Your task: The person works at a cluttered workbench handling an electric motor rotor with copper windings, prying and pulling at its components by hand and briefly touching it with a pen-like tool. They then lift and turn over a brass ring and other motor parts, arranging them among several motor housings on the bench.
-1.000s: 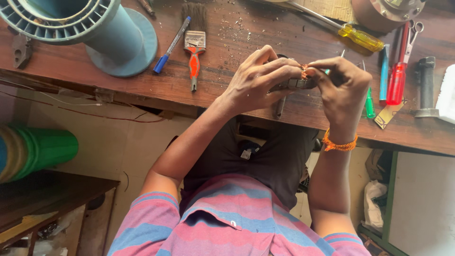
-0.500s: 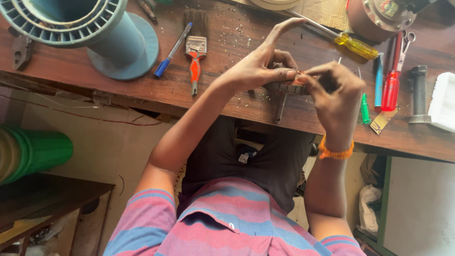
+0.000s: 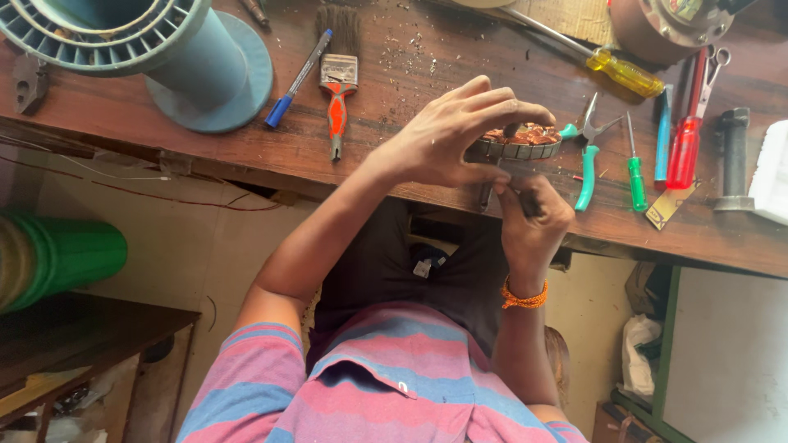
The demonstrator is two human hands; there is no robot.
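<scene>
Head view, looking down at a worn wooden tabletop (image 3: 427, 49) with the person's striped shirt at the bottom of the frame.

The left hand (image 3: 447, 135) arches over a round metal ring wound with copper wire (image 3: 521, 141), thumb and fingertips closed on its near edge. Most of the ring is hidden under the fingers; only its right half shows, lying flat near the front edge of the tabletop with its opening facing up. The right hand (image 3: 533, 217), with an orange thread at the wrist, sits just below the ring, its grip clenched round a thin dark tool (image 3: 487, 194). The tool is largely covered by the fingers, so its kind is hard to tell; its long axis runs nearly upright in the frame, toward the ring.

Just right of the ring lie teal-handled pliers (image 3: 587, 164), a green screwdriver (image 3: 636, 172) and a red screwdriver (image 3: 683, 148). To the left are a paintbrush (image 3: 336, 90), a blue pen (image 3: 297, 79) and a large blue spool (image 3: 164, 57), cut off at the top.
</scene>
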